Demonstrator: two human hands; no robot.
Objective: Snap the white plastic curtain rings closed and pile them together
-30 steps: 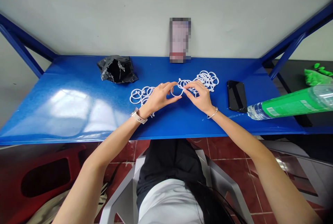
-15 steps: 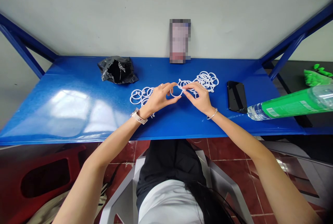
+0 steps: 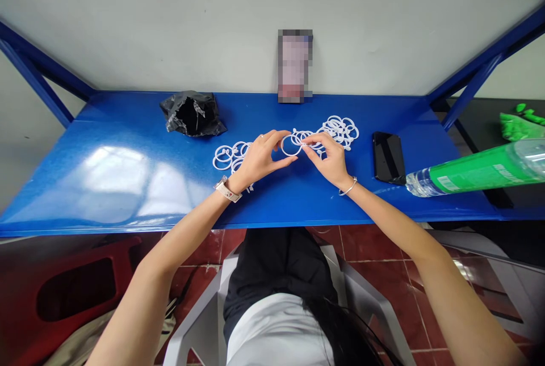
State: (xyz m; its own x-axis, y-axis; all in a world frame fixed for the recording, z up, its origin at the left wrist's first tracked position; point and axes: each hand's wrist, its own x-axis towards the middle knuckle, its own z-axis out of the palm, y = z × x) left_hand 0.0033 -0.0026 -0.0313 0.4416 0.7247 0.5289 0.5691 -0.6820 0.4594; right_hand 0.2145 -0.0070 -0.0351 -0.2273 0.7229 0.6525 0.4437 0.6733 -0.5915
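A white plastic ring (image 3: 282, 149) is held upright above the blue table, between my two hands. My right hand (image 3: 330, 156) pinches its right side between thumb and fingertips. My left hand (image 3: 264, 156) is beside its left side, thumb and fingers spread apart around the ring; light contact cannot be ruled out. Behind and right of my right hand lies a pile of similar white rings (image 3: 340, 127) with small knobs, stretching left behind the held one. More white rings (image 3: 223, 157) lie to the left, partly hidden by my left hand and wrist.
A crumpled black plastic bag (image 3: 193, 115) sits open at the back left. A blurred-out upright phone-shaped object (image 3: 294, 68) leans on the wall. To the right are a black phone (image 3: 388, 157) and a green-labelled bottle (image 3: 477, 167). Blue frame bars (image 3: 472, 91) rise at both ends.
The ring has shifted slightly right with my right hand. My left fingers have parted from it a little. The other things stay in place.
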